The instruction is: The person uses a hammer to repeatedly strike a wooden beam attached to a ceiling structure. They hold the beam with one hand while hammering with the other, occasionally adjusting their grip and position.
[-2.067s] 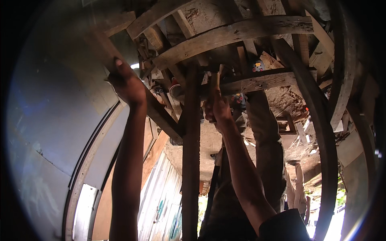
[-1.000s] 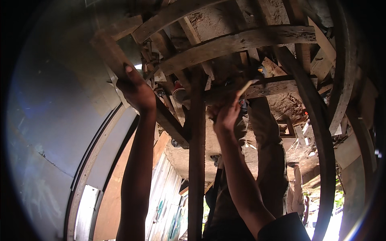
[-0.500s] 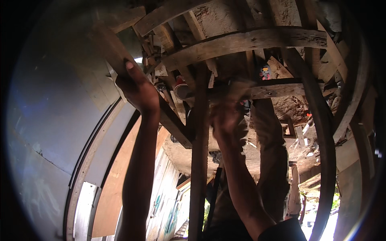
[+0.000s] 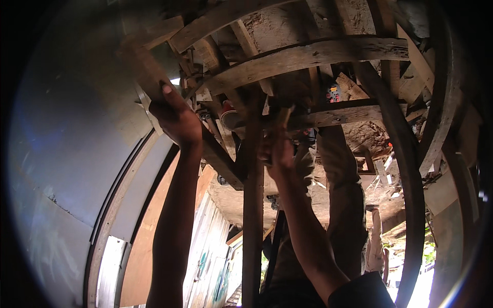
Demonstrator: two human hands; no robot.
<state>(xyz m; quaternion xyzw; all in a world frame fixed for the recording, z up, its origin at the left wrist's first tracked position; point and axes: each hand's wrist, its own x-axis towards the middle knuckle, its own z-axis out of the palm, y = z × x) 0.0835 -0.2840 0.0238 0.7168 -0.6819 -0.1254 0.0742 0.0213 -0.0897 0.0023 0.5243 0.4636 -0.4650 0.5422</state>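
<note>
My left hand is closed round a wooden plank that slants from the upper left down to an upright wooden post. The thumb lies along the plank's face. Just right of that post, my right hand is closed, its fingers in shadow. A short tan, stick-like piece rises from this hand, in front of a horizontal wooden rail; its kind cannot be made out. Above, a longer crosspiece spans the wooden frame.
A large grey panel fills the left side. More upright timbers stand at the right. Below lie wood scraps on a dirt floor, with a round can-like container among them. Another person's leg shows behind.
My right hand, smeared by motion before, shows more sharply and sits slightly further left, the tan piece now upright above it. My left hand keeps its grip on the plank. The view shifts slightly.
</note>
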